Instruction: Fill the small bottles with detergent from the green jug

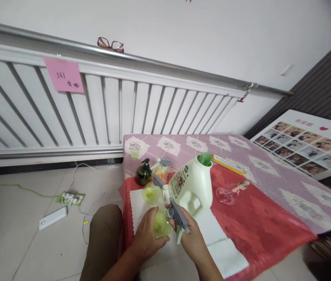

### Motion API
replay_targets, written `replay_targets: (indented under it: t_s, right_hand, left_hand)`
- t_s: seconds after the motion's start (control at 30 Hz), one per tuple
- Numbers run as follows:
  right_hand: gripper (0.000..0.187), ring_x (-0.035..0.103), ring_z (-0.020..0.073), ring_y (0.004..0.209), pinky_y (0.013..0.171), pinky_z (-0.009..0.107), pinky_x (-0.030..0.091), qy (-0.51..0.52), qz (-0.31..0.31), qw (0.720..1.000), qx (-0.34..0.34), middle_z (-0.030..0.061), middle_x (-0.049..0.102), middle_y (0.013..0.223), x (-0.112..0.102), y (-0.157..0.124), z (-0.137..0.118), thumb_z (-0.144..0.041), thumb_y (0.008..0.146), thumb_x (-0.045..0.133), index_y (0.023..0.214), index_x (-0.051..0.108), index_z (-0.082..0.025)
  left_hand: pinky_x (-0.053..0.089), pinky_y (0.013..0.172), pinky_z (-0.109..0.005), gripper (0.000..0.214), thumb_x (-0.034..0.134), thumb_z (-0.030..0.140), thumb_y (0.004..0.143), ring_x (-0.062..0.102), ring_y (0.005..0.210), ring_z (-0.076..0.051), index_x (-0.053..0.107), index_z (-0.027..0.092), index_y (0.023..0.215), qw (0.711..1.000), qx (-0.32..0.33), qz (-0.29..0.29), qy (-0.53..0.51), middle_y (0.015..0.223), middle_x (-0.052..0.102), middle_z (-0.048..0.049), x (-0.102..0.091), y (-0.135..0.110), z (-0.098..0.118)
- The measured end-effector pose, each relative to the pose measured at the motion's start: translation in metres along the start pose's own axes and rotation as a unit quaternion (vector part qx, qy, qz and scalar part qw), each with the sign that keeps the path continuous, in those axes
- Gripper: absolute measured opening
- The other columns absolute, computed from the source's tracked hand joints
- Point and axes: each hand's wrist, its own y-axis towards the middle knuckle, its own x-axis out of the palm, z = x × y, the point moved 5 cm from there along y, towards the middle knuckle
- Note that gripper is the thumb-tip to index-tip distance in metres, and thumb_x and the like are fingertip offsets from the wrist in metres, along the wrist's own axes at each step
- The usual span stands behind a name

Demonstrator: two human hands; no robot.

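A clear spray bottle [161, 224] with yellow-green liquid lies tilted between my hands, above the white cloth. My left hand [147, 234] is wrapped round its body. At the neck, my right hand [190, 230] grips the grey spray head [178, 215], whose pale green trigger points down. Just beyond stands a large pale green jug [199, 183] with a handle and a darker green mouth. Left of the jug are a second yellow spray bottle [151, 193], one with orange liquid [161, 171], and a dark green pump bottle [143, 173].
A red cloth [241, 218] and white cloth [230, 257] cover the patterned table [180, 146]. On it lie a small green cap [134, 153], a yellow box [228, 164] and clear plastic [226, 194]. A radiator [142, 105] runs behind; a power strip [71, 198] with cables lies on the floor.
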Motion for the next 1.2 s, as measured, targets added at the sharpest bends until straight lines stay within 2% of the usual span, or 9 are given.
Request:
replay_targets:
  t_s: [0.13, 0.3, 0.5, 0.6, 0.77, 0.9, 1.0, 1.1, 1.2]
  right_hand:
    - [0.042, 0.064, 0.0175, 0.075, 0.073, 0.029, 0.054, -0.012, -0.009, 1.000, -0.002, 0.0045, 0.071, 0.100, -0.002, 0.000, 0.001, -0.028, 0.076, 0.068, 0.117, 0.063, -0.025]
    - [0.039, 0.066, 0.0208, 0.088, 0.083, 0.033, 0.052, -0.021, -0.035, 0.999, -0.012, 0.0073, 0.071, 0.103, -0.002, 0.000, -0.006, -0.029, 0.074, 0.069, 0.113, 0.065, -0.023]
    - [0.034, 0.065, 0.0194, 0.082, 0.077, 0.031, 0.052, -0.011, -0.045, 0.999, 0.014, 0.0048, 0.071, 0.096, -0.002, 0.001, -0.004, -0.026, 0.074, 0.069, 0.107, 0.065, -0.023]
    - [0.029, 0.065, 0.0194, 0.081, 0.076, 0.031, 0.053, 0.008, -0.014, 1.000, 0.020, 0.0040, 0.071, 0.094, 0.001, 0.001, 0.002, -0.023, 0.071, 0.069, 0.099, 0.065, -0.022]
    - [0.028, 0.063, 0.0216, 0.085, 0.071, 0.030, 0.053, 0.036, 0.075, 0.996, 0.015, 0.0031, 0.068, 0.090, 0.008, 0.001, 0.022, -0.014, 0.064, 0.066, 0.090, 0.061, -0.023]
    - [0.030, 0.062, 0.0204, 0.085, 0.078, 0.033, 0.051, 0.019, 0.115, 0.993, -0.003, 0.0009, 0.065, 0.087, 0.013, 0.001, 0.032, -0.011, 0.062, 0.063, 0.089, 0.057, -0.024]
    - [0.042, 0.062, 0.0219, 0.092, 0.085, 0.036, 0.049, 0.017, 0.105, 0.994, 0.007, 0.0027, 0.065, 0.097, 0.014, -0.001, 0.034, -0.013, 0.063, 0.063, 0.102, 0.055, -0.025]
    - [0.054, 0.058, 0.0253, 0.111, 0.094, 0.041, 0.046, 0.038, 0.061, 0.997, 0.019, 0.0084, 0.062, 0.118, 0.014, -0.005, 0.033, -0.019, 0.069, 0.063, 0.121, 0.049, -0.025]
    - [0.042, 0.053, 0.0267, 0.121, 0.102, 0.044, 0.040, 0.028, 0.022, 0.999, 0.007, 0.0109, 0.059, 0.127, 0.014, -0.009, 0.029, -0.027, 0.079, 0.059, 0.120, 0.054, -0.024]
  left_hand:
    - [0.031, 0.111, -0.047, 0.088, 0.071, 0.022, 0.057, 0.040, 0.131, -0.031, 0.034, 0.018, 0.137, 1.000, -0.003, -0.001, 0.004, 0.140, 0.044, -0.0137, -0.001, 0.000, 0.002]
    - [0.031, 0.112, -0.045, 0.088, 0.071, 0.023, 0.058, 0.040, 0.131, -0.030, 0.033, 0.016, 0.137, 1.000, 0.002, -0.006, 0.012, 0.140, 0.044, -0.0142, -0.002, 0.000, 0.002]
    - [0.032, 0.111, -0.046, 0.087, 0.071, 0.024, 0.059, 0.041, 0.130, -0.031, 0.034, 0.013, 0.137, 1.000, 0.009, -0.007, 0.026, 0.140, 0.044, -0.0164, -0.001, 0.000, 0.002]
    - [0.035, 0.110, -0.044, 0.083, 0.069, 0.023, 0.061, 0.043, 0.128, -0.030, 0.034, 0.013, 0.135, 1.000, 0.016, 0.000, 0.023, 0.137, 0.046, -0.0167, 0.000, 0.001, 0.003]
    - [0.033, 0.111, -0.046, 0.084, 0.069, 0.022, 0.060, 0.041, 0.130, -0.031, 0.034, 0.013, 0.135, 1.000, 0.020, 0.002, 0.023, 0.138, 0.045, -0.0163, 0.001, 0.001, 0.002]
    - [0.033, 0.111, -0.046, 0.081, 0.067, 0.022, 0.062, 0.041, 0.130, -0.029, 0.032, 0.014, 0.135, 0.999, 0.038, 0.009, 0.020, 0.138, 0.045, -0.0154, 0.002, 0.002, -0.001]
    - [0.035, 0.109, -0.045, 0.081, 0.066, 0.021, 0.063, 0.042, 0.129, -0.029, 0.031, 0.014, 0.136, 0.998, 0.049, 0.017, 0.019, 0.138, 0.045, -0.0158, 0.003, 0.001, -0.003]
    - [0.035, 0.109, -0.045, 0.080, 0.065, 0.022, 0.065, 0.042, 0.129, -0.029, 0.031, 0.014, 0.136, 0.998, 0.050, 0.023, 0.025, 0.139, 0.045, -0.0158, 0.005, 0.000, -0.005]
    - [0.035, 0.109, -0.047, 0.081, 0.065, 0.023, 0.065, 0.041, 0.130, -0.030, 0.030, 0.014, 0.138, 0.998, 0.046, 0.025, 0.033, 0.140, 0.043, -0.0165, 0.005, -0.001, -0.007]
